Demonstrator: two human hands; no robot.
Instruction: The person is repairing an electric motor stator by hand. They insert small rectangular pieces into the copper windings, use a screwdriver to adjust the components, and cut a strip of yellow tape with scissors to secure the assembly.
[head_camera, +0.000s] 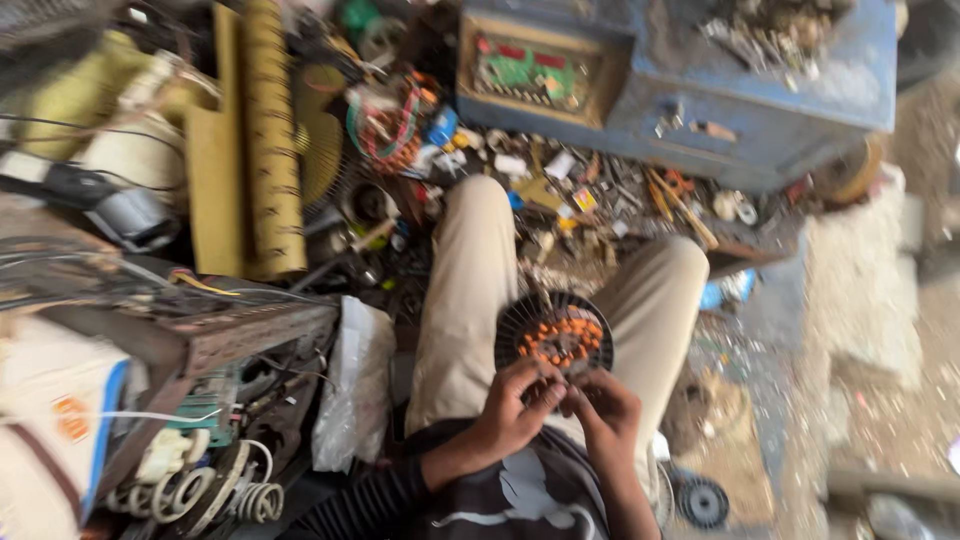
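Head view: both hands, left (512, 408) and right (600, 405), gripping round stator (553, 335) on lap, copper windings (562, 340) partly in place.

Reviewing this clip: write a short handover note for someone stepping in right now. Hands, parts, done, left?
Left hand and right hand: both on the near rim of the round black stator, fingers at its orange copper windings.
Stator rests on the lap, between the knees.
Done: cannot tell; windings look mostly in place.
Left: the winding work under the fingers.
Blue metal cabinet ahead; loose parts litter the floor.
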